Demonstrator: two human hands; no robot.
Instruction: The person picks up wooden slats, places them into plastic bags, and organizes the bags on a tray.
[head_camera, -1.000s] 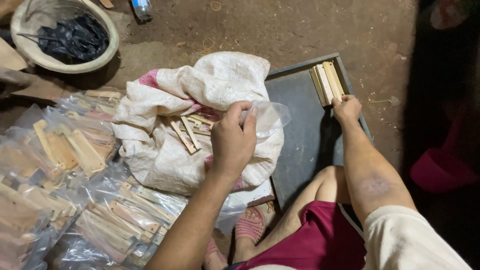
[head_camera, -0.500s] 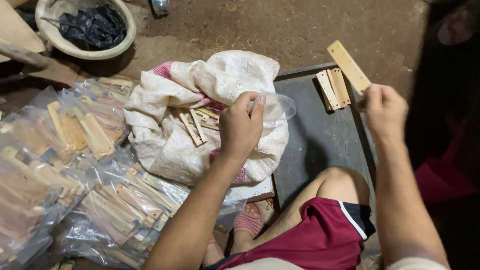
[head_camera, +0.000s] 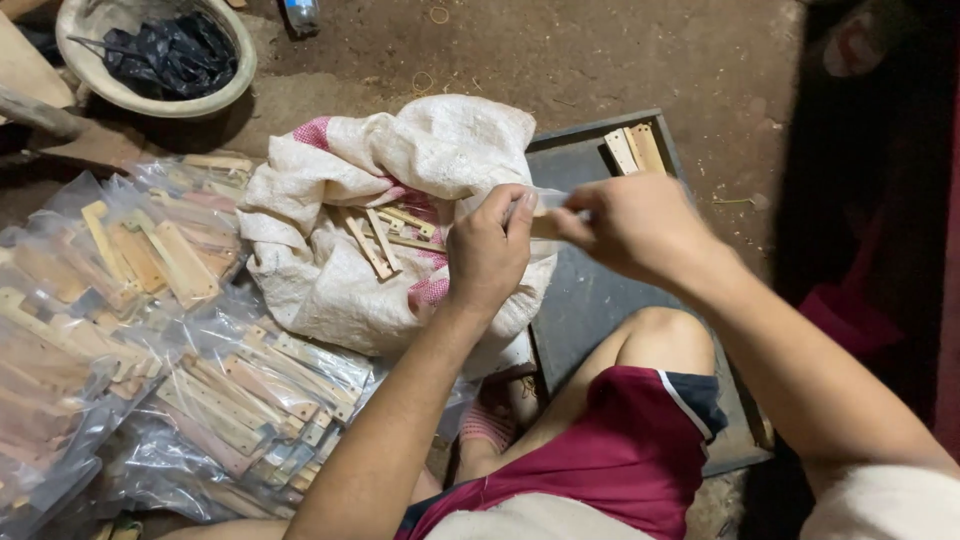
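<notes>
My left hand (head_camera: 488, 250) pinches the mouth of a small clear plastic bag (head_camera: 548, 200) above a white woven sack (head_camera: 400, 215). My right hand (head_camera: 635, 225) grips a flat wooden strip (head_camera: 545, 226) whose end sits at the bag's opening; most of the strip is hidden by my fingers. Loose wooden strips (head_camera: 385, 232) lie in the sack's open fold. A small stack of wooden strips (head_camera: 634, 150) rests at the far end of a dark grey tray (head_camera: 590, 300) to the right of the sack.
Several clear bags packed with wooden strips (head_camera: 150, 340) cover the ground at left. A round basin holding black material (head_camera: 160, 55) sits at upper left. My bent knee in dark red shorts (head_camera: 650, 400) lies over the tray. Dirt floor beyond.
My right hand took a wooden strip from the stack on the tray, lifted it, and brought it left to the bag held by my left hand.
</notes>
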